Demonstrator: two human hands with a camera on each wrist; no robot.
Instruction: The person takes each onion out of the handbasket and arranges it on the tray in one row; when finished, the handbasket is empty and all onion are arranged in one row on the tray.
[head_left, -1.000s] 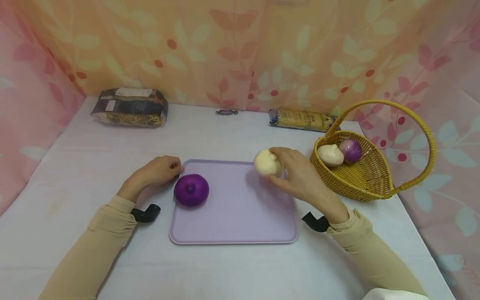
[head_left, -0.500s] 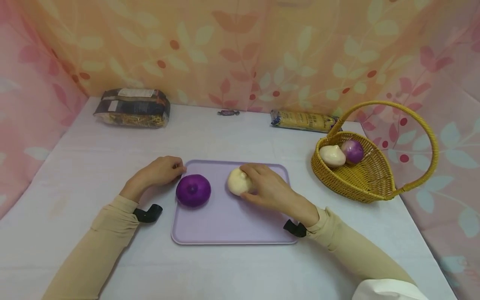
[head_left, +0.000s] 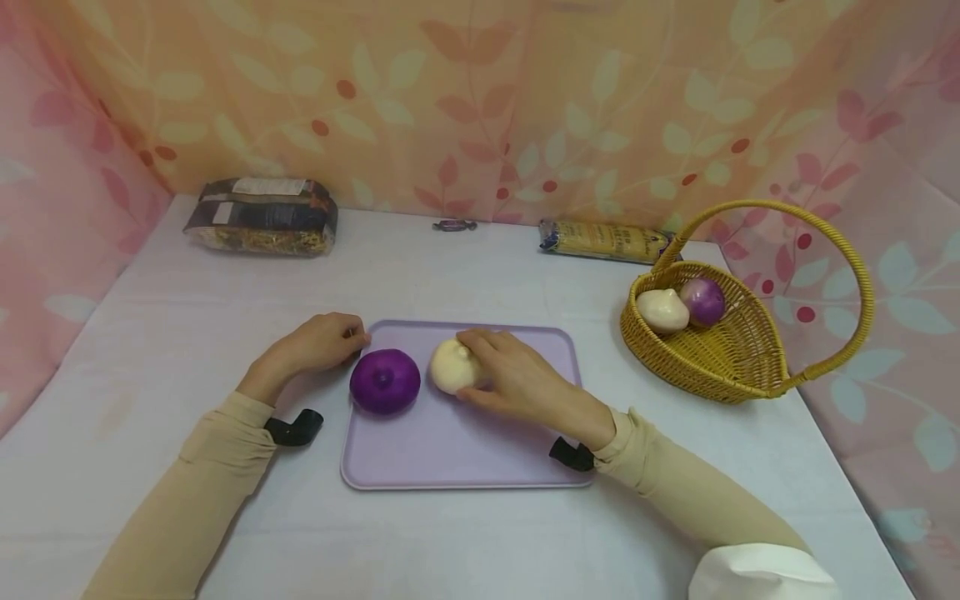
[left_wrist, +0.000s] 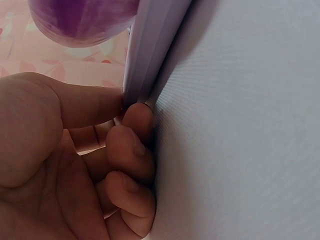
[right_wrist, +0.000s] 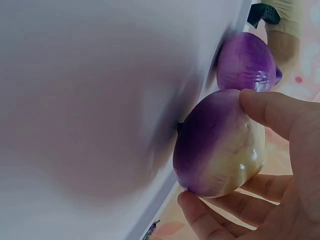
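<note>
In my right hand (head_left: 517, 379) I hold a turnip (head_left: 453, 367) between thumb and fingertips, its cream end up and its purple end facing down close over the lilac tray (head_left: 465, 450). The right wrist view shows its purple and cream halves (right_wrist: 220, 150) and a short dark stem on the tray side. Right beside it, a second turnip (head_left: 385, 382) sits purple side up at the tray's left. My left hand (head_left: 318, 343) pinches the tray's left rim near the far corner, thumb on the rim and the other fingers curled against the tablecloth.
A yellow wicker basket (head_left: 705, 383) with a tall handle stands at the right, holding a cream-topped turnip (head_left: 663, 310) and a purple one (head_left: 702, 301). Along the back lie a dark food packet (head_left: 262, 215), a wrapped candy (head_left: 454, 225) and a yellow packet (head_left: 607, 242).
My right hand has carried the turnip leftward and down over the tray, from near the basket side to beside the purple turnip. The left hand stays at the tray's corner.
</note>
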